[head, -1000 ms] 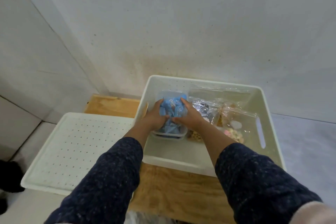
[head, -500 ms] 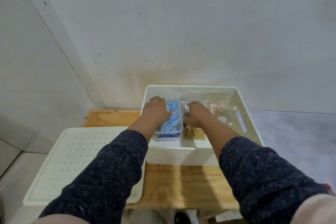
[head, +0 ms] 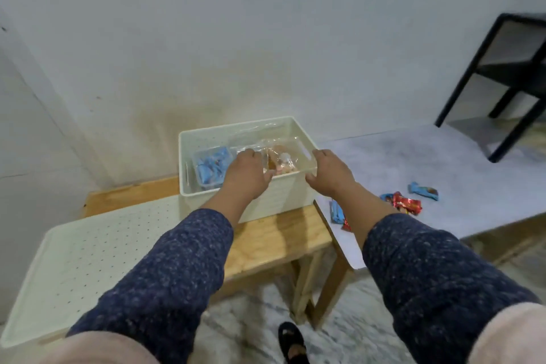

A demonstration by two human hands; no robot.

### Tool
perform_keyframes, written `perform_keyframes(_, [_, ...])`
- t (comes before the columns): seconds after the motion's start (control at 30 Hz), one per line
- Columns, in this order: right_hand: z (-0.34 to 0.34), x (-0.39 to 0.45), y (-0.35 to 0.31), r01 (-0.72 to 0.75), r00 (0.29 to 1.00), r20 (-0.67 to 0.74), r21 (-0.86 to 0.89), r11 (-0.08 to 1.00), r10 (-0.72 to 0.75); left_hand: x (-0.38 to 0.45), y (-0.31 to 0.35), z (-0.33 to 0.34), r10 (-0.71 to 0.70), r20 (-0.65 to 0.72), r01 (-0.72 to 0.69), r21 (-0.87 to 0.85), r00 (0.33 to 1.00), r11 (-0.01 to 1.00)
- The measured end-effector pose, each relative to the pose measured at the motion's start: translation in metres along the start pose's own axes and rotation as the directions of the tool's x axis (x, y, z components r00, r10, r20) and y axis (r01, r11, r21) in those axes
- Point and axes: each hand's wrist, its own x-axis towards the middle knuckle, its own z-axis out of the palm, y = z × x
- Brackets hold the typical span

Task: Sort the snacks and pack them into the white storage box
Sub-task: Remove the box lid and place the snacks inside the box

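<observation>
- Snack wrappers, loose point(head: 406, 204): red and blue packets on the grey counter point(head: 443, 162), right of centre in the frame, lower right of the white storage box point(head: 274, 201). A further blue packet point(head: 336, 211) lies at the counter's near left edge, partly behind the right forearm.
- White storage box: centre of frame, on the wooden bench beside the grey counter. It holds a clear tub of blue packets point(head: 212, 165) in its left part and clear bags of mixed snacks point(head: 282, 162) in its right part.
- Left hand point(head: 245, 174): over the box's near rim, fingers curled downward, thumb toward the clear bags; whether it grips anything cannot be told.
- Right hand point(head: 332, 176): at the box's right near corner, fingers loosely spread, nothing visibly held; contact with the rim cannot be confirmed.
- Key relation: the loose wrappers lie to the right of and below the right hand in the frame, with the box between them and the left hand. Judged nearer hand: the right.
- Long axis: the blue packet by the forearm runs roughly up and down the frame; the red one slants.
- White perforated lid point(head: 88, 260): lower left, off the box.
</observation>
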Motion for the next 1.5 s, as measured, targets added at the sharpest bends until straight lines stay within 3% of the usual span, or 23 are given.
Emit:
perform_keyframes(0.3, [0.005,-0.083,0.11,-0.275,0.957,-0.067,0.081,0.958,0.281,-0.033,0.097,0.067,0.169,0.124,-0.166,-0.037,0.978,0.985])
perform_keyframes(0.53, [0.035,-0.108,0.2,-0.372,0.923,-0.06,0.12,0.92,0.381,-0.037,0.155,0.137,0.239,0.07,-0.218,-0.223,0.969,0.95])
perform_keyframes(0.67, [0.058,-0.104,0.25,-0.276,0.956,-0.088,0.057,0.959,0.281,-0.029,0.183,0.187,0.182,0.081,-0.164,-0.191,0.98,0.968])
perform_keyframes(0.83, [0.084,-0.076,0.308,-0.141,0.99,-0.009,-0.038,0.989,0.14,-0.014,0.208,0.248,-0.022,0.113,0.05,-0.251,0.993,0.967])
perform_keyframes(0.93, [0.093,-0.05,0.34,-0.078,0.997,0.017,-0.018,0.997,0.079,0.002,0.217,0.271,-0.041,0.027,0.046,-0.208,0.999,0.977])
perform_keyframes(1.07, [0.103,-0.011,0.36,0.018,0.996,0.085,0.028,0.999,-0.02,0.029,0.225,0.285,-0.017,0.042,0.025,-0.198,0.999,0.98])
perform_keyframes(1.23, [0.113,0.036,0.366,0.11,0.99,0.082,0.067,0.992,-0.116,0.057,0.227,0.304,0.104,-0.197,-0.147,-0.22,0.975,0.964])
perform_keyframes(1.33, [0.114,0.053,0.366,0.12,0.993,0.005,0.023,0.993,-0.12,0.065,0.232,0.312,0.082,-0.32,-0.154,-0.207,0.944,0.966])
perform_keyframes(1.4, [0.113,0.056,0.368,0.163,0.984,-0.071,0.013,0.987,-0.162,0.066,0.236,0.314,0.047,-0.325,-0.118,-0.203,0.944,0.972])
perform_keyframes(1.5, [0.11,0.059,0.375,0.17,0.985,-0.015,-0.002,0.985,-0.17,0.068,0.245,0.309,0.036,-0.301,-0.107,-0.224,0.953,0.969])
